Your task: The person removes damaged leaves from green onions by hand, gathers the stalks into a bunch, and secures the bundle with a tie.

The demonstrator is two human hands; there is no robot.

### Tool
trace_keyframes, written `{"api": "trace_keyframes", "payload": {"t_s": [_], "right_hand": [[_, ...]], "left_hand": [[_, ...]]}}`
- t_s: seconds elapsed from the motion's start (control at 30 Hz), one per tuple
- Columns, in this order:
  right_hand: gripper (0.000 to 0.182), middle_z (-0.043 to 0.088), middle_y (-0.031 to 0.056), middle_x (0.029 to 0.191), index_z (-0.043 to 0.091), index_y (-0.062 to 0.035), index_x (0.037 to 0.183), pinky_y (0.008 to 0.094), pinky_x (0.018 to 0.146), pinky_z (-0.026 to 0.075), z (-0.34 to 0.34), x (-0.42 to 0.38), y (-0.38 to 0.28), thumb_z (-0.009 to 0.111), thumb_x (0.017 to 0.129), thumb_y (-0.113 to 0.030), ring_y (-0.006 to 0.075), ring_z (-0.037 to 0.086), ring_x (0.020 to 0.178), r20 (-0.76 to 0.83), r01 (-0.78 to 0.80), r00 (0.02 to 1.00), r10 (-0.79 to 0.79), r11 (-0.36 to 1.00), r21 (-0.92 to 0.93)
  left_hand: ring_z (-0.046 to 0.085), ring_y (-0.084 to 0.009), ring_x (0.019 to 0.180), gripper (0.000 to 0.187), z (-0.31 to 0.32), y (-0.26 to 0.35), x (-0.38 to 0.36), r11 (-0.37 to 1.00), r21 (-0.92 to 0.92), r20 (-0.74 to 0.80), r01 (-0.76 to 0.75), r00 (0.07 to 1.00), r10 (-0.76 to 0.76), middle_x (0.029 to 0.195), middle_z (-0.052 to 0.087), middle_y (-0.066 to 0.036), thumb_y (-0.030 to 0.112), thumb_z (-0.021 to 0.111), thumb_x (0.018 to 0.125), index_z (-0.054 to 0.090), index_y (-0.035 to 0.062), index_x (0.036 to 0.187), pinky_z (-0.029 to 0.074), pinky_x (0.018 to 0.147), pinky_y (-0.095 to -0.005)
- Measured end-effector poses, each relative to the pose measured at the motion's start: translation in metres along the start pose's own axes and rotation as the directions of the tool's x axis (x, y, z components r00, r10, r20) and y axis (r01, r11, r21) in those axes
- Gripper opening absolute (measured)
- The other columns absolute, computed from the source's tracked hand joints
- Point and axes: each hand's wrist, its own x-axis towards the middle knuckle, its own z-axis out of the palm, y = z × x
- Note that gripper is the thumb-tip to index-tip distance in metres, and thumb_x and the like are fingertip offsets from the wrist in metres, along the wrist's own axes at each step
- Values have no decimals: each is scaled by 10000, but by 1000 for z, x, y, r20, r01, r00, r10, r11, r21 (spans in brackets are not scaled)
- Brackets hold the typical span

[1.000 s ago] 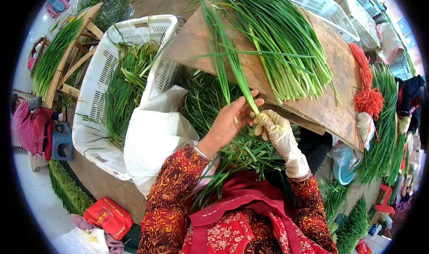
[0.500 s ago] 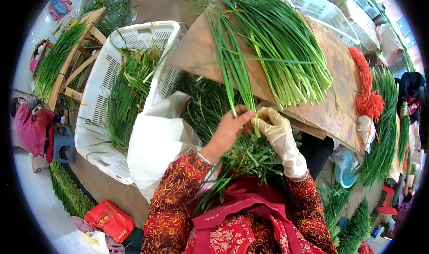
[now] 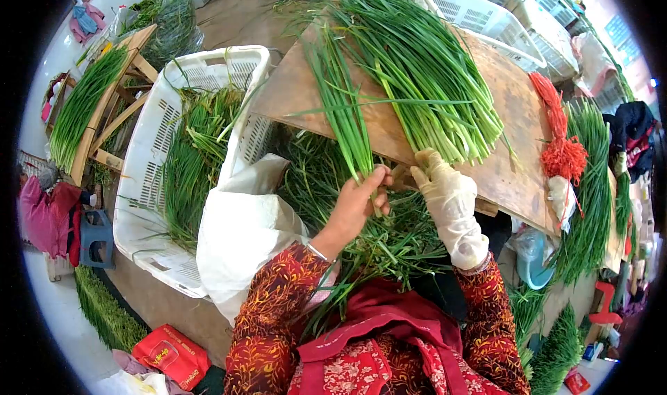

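A few long green stalks (image 3: pixel 344 110) slant down off the wooden board (image 3: pixel 299 93), their pale lower ends gripped in my bare left hand (image 3: pixel 358 202). My right hand (image 3: pixel 445 204), in a cream glove, is at the board's near edge, its fingertips by the cut ends of a large green bundle (image 3: pixel 438 89). Its fingers are apart, and nothing shows between them. Loose greens (image 3: pixel 396 245) lie in my lap below both hands.
Left of the board stands a white crate (image 3: pixel 149 186) of greens, with a white sack (image 3: pixel 243 235) against it. Red ties (image 3: pixel 563 155) hang at the board's right. A blue basin (image 3: pixel 535 259) sits below. More greens (image 3: pixel 90 103) lie on a rack.
My right hand has come away from the stalks in my left hand and moved up toward the large bundle, its fingers spreading. My left hand has shifted slightly down and left with its stalks.
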Motion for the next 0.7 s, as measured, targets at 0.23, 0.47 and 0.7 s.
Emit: {"api": "trace_keyframes", "payload": {"t_s": [0.23, 0.47, 0.7], "right_hand": [[183, 593, 108, 614, 549, -135, 931, 385, 522, 463, -5, 3, 3, 600, 787, -237, 294, 592, 568, -57, -38, 998, 33, 996, -83], [127, 576, 126, 583, 558, -110, 783, 387, 508, 471, -3, -2, 0, 573, 793, -235, 296, 595, 559, 84, 59, 995, -63, 997, 49], [220, 600, 130, 681, 573, -100, 851, 398, 551, 484, 24, -70, -6, 512, 807, -307, 327, 590, 611, 815, 328, 464, -346, 922, 205]], "left_hand": [[330, -36, 527, 324, 9, 4, 0, 995, 47, -1, 85, 996, -85, 924, 532, -7, 258, 485, 902, 493, 19, 1122, 338, 496, -207], [278, -24, 458, 313, 0, 5, 0, 1000, -18, 13, 13, 1000, -13, 823, 519, 31, 307, 453, 912, 505, 32, 1052, 280, 426, -181], [242, -20, 443, 298, -14, 36, 0, 984, -18, -108, -176, 979, 173, 632, 377, 58, 333, 420, 927, 466, 70, 1057, 214, 393, -170]]}}
